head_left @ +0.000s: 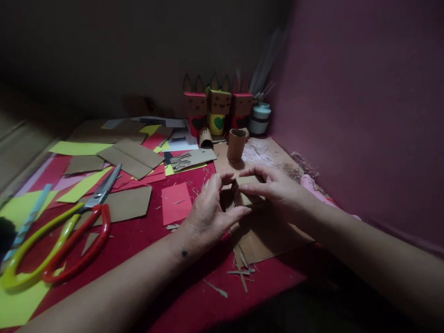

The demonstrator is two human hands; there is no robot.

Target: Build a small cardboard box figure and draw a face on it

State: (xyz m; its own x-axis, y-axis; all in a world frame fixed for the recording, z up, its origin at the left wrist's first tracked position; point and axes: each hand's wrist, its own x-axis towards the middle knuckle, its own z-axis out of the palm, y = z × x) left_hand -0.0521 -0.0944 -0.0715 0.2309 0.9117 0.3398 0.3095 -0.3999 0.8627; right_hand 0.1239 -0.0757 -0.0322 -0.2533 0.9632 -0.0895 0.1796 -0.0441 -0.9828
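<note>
A small brown cardboard box (252, 200) is between my two hands, above a flat sheet of cardboard (263, 245). My left hand (210, 208) curls around its left side, thumb at the lower edge and fingers at the far side. From the right, my right hand (282, 189) grips it, with fingers over the top and far edge. Shadow hides part of the box's left side. Just beyond stands an upright cardboard tube (237, 145). A red paper rectangle (176, 203) lies left of my left hand, and cardboard scraps (241, 272) lie in front.
Scissors (93, 203) with red and yellow handles lie at left among cardboard pieces (130, 158) and coloured paper. Several decorated cardboard figures (219, 108) stand at the back beside a light-blue jar (260, 118). A purple wall (364, 115) rises at right.
</note>
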